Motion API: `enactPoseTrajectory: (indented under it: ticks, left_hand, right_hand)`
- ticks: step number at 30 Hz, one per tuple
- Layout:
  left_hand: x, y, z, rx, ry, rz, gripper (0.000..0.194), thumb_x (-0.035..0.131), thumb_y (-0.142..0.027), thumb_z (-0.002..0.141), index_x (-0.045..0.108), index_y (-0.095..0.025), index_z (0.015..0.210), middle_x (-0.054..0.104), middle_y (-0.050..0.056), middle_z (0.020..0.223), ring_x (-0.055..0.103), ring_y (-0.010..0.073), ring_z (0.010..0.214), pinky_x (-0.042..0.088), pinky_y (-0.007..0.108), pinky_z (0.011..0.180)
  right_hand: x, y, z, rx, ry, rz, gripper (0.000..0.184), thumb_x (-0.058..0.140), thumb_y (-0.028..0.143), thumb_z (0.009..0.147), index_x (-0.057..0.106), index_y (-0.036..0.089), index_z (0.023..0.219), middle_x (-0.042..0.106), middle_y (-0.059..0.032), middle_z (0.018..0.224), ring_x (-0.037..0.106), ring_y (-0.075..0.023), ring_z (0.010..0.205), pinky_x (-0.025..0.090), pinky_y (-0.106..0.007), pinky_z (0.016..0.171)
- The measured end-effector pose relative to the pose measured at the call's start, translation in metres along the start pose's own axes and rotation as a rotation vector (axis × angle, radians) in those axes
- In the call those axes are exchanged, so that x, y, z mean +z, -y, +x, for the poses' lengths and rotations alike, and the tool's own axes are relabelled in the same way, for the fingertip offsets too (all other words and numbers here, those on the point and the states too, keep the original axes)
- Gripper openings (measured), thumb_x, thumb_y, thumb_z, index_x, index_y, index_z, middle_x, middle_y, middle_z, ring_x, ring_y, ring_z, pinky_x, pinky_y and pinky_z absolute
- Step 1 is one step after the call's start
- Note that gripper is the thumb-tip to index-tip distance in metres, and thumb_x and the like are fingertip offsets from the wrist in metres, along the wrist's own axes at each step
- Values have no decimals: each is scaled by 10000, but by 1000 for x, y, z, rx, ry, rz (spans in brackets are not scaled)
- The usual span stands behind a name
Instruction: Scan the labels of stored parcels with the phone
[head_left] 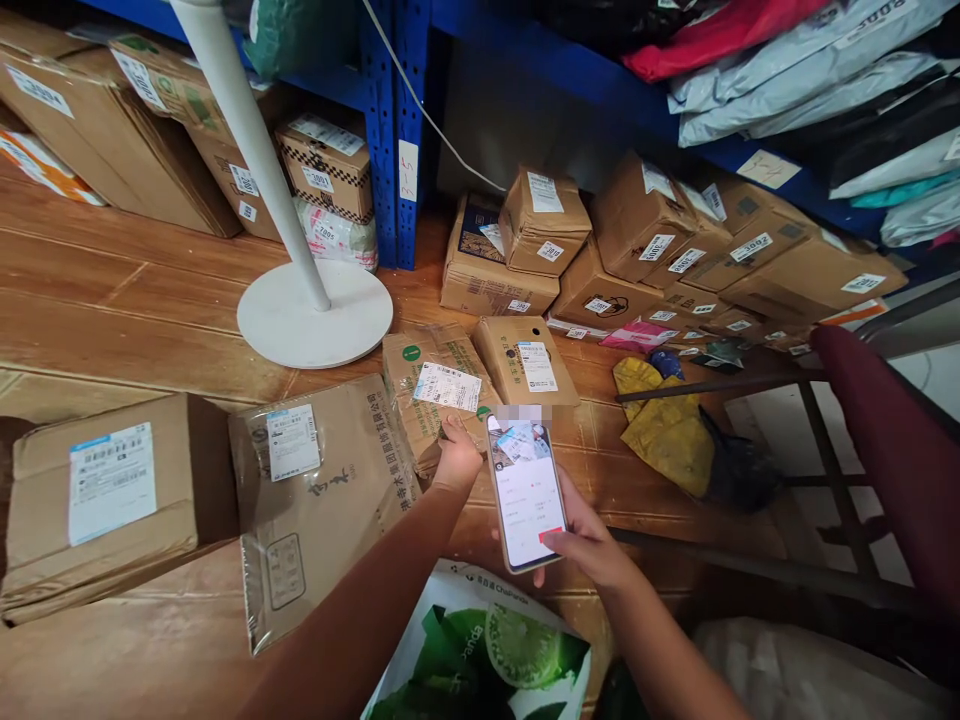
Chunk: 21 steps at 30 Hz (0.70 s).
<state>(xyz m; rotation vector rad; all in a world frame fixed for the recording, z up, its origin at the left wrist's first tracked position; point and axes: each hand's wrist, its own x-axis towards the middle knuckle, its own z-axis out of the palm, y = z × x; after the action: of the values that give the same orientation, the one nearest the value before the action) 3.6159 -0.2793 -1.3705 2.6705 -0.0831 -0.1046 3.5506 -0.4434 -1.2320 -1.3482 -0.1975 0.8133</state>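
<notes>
My right hand (pixel 589 535) is wrapped round a smartphone (pixel 523 500), its thumb on the red button near the bottom of the lit screen. The screen shows a picture of a label above lines of text. My left hand (pixel 457 455) is closed on the near right edge of a brown cardboard box (pixel 420 415) with a white shipping label (pixel 448 387); its underside fingers are hidden. Just behind the phone stands another cardboard box (pixel 536 375) with a label. To the left lies a flat plastic-wrapped parcel (pixel 337 490), beside a larger carton (pixel 127 490).
A white pole on a round base (pixel 315 320) stands on the wooden floor. Blue shelving (pixel 397 150) holds bagged parcels above, with numbered cartons (pixel 649 225) below. A metal-framed chair (pixel 847 480) is at right. A green-and-white bag (pixel 480 650) lies nearest me.
</notes>
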Motion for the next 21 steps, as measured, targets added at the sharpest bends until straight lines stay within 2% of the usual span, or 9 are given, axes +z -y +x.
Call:
enactPoseTrajectory:
  ticks: [3,7,17,21]
  left_hand:
    - [-1,-2,-1,-70,-15,114,565,286,36,857,447,124,1391,404,378,1432,433,467,1356,558,552,905]
    - [-2,-4,-3,-75,-32,205,585,264,55,846,447,104,1400,434,346,1423,480,433,1331,586,509,879]
    - [-6,-10,-1,-65,3,269,563,220,86,838,412,192,1357,383,416,1394,472,469,1316,597,499,827]
    - [-8,-8,-5,-30,16,291,585,211,95,820,410,191,1362,383,410,1398,480,456,1318,590,503,819]
  right_hand:
    - [-3,-4,-7,-8,-25,28,952,702,258,866,23,307,1531,682,-132,1149,745,-300,923,602,-309,486]
    - [-5,-7,-9,3,-26,46,977,701,258,866,-10,313,1534,698,-125,1119,748,-304,920,600,-312,494]
    - [-4,-12,-6,33,-53,61,884,715,267,823,137,282,1492,697,-132,1104,746,-316,909,588,-304,470]
    - [0,-18,-12,25,-101,164,979,716,264,736,115,299,1509,694,-126,1096,740,-339,918,580,-304,442]
